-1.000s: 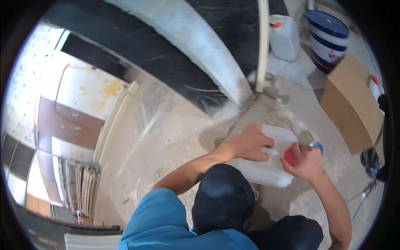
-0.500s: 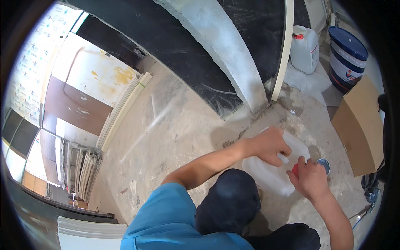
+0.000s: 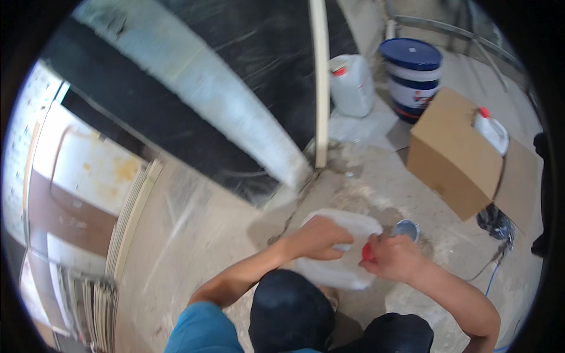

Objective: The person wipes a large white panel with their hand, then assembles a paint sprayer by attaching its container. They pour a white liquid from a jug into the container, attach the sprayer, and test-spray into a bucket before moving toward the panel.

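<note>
A whitish plastic jerrycan [image 3: 336,274] is on the concrete floor in front of my knees. My left hand [image 3: 321,238] is closed round its handle, only a bit of which shows past the fingers. At the jerrycan's right end, my right hand [image 3: 399,259] pinches a red cap [image 3: 368,252] between thumb and fingers. Whether the cap still sits on the spout I cannot tell, as the fingers cover that part. Just beyond my right hand stands a small round tin [image 3: 407,229], partly hidden by it.
An open cardboard box [image 3: 450,150] holding a white, red-capped bottle [image 3: 492,130] stands to the right. Further back are another jerrycan [image 3: 352,88] and a dark blue bucket [image 3: 410,79]. Black panels [image 3: 265,70] lean at the far side; stacked boards [image 3: 94,306] lie left.
My view has swung to the right, so the scene sits further left and the bottle in the box now shows. Both hands keep their grips on the jerrycan's handle and the cap.
</note>
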`<control>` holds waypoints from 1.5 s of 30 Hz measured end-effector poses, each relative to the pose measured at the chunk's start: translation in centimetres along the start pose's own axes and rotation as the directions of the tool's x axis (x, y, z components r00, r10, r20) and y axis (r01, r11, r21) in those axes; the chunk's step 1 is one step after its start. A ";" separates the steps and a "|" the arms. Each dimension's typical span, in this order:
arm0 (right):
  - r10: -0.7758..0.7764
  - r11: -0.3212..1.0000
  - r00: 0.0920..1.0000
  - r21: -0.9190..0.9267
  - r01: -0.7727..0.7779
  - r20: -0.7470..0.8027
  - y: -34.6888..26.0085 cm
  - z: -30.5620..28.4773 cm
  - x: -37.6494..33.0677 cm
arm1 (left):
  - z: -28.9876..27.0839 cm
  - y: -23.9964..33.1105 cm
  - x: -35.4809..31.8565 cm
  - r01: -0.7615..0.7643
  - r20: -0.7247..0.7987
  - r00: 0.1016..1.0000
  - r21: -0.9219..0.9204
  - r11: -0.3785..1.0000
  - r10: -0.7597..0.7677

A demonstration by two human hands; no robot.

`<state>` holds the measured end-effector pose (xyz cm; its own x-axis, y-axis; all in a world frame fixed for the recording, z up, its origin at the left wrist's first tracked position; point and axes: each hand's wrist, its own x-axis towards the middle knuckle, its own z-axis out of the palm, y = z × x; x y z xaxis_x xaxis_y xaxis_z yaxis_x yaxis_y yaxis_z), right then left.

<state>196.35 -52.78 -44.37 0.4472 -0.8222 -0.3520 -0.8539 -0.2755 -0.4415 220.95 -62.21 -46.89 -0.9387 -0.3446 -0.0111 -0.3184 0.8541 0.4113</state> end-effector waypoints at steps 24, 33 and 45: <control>0.470 0.855 0.453 0.264 -0.445 -0.758 14.3 22.3 -7.8 | -1.9 3.4 0.0 0.555 0.231 0.832 -0.318 0.768 -0.505; -0.068 0.970 0.717 0.123 0.211 -0.694 2.0 8.7 -4.2 | -1.9 5.4 1.8 0.494 0.285 0.859 -0.240 0.836 -0.426; 0.004 0.860 0.782 0.401 0.315 -0.623 2.4 13.2 -1.9 | -1.8 5.9 4.9 0.537 0.414 0.776 -0.037 0.843 -0.476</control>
<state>196.96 -45.25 -55.63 0.1806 -0.9546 0.2370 -0.4866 -0.2961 -0.8219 214.74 -59.52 -42.87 -0.6314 -0.5124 -0.5821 -0.7675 0.5201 0.3747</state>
